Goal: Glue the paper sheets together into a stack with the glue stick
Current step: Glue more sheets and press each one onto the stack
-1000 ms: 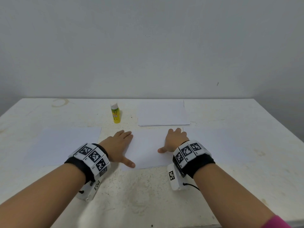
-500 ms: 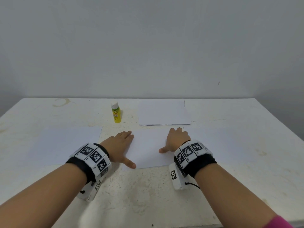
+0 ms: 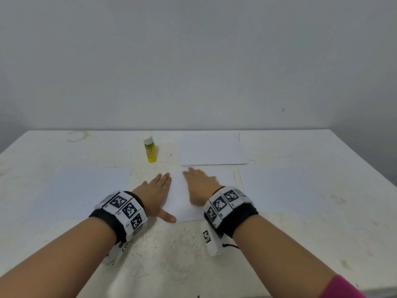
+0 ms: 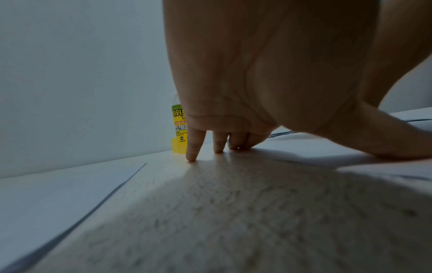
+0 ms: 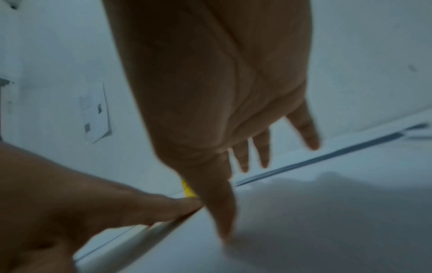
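A white paper sheet (image 3: 182,203) lies in the middle of the table in front of me. My left hand (image 3: 158,190) presses flat on its left edge, fingers straight and thumb spread. My right hand (image 3: 198,186), blurred with motion, is spread open over the same sheet, fingers straight and pointing toward the far left. A yellow glue stick (image 3: 150,150) with a white cap stands upright behind the left hand, also in the left wrist view as the glue stick (image 4: 178,129). A paper stack (image 3: 211,149) lies at the back centre.
One single sheet (image 3: 86,192) lies flat at the left, and another sheet (image 3: 290,190) at the right. The table (image 3: 193,254) is white and rough, its far edge against a plain wall.
My right hand has left the sheet's right part and swung up and left across it, fingers uncurling from a loose curl. The left hand has stayed in place.
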A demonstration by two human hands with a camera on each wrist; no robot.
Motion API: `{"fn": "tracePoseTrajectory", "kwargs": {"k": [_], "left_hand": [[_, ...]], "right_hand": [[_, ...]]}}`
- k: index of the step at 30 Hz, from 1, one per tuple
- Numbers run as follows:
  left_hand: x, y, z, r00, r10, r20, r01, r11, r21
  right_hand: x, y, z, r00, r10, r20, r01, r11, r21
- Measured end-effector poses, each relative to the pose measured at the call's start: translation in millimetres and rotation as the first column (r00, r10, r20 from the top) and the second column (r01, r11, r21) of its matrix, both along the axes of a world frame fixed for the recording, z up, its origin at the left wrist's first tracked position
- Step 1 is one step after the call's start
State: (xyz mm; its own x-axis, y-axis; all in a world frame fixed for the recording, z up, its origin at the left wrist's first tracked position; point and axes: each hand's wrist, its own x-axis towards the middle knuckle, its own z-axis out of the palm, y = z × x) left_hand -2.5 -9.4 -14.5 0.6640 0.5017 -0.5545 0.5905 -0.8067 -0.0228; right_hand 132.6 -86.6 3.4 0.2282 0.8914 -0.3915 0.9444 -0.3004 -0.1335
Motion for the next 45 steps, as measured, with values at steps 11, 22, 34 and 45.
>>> {"fn": "tracePoseTrajectory", "kwargs": {"k": [11,22,34,45], "left_hand": [[0.1,-1.0,2.5,0.999,-0.007,-0.043,0.007,1.000,-0.002],[-2.9,6.1,-1.8,0.998,-0.052,-0.020,0.052,0.999,0.010],[-1.0,4.2,-2.2,0.999,-0.022,-0.030,0.022,1.000,0.012],[-2.0,4.1,-1.2,0.999,-0.034,-0.029,0.034,0.999,0.016]], "right_hand": [[54.9,-18.2,3.6,0.999,0.030,-0.024,-0.034,0.984,-0.177],[77.4,-23.7,17.8,0.980,-0.081,0.180,0.116,0.975,-0.188],[3.1,-4.3,-10.1,0.989,0.113,0.093,-0.102,0.989,-0.109],[85.7,-39.9,-2.3,0.995,-0.025,0.098,0.042,0.983,-0.178]]}}
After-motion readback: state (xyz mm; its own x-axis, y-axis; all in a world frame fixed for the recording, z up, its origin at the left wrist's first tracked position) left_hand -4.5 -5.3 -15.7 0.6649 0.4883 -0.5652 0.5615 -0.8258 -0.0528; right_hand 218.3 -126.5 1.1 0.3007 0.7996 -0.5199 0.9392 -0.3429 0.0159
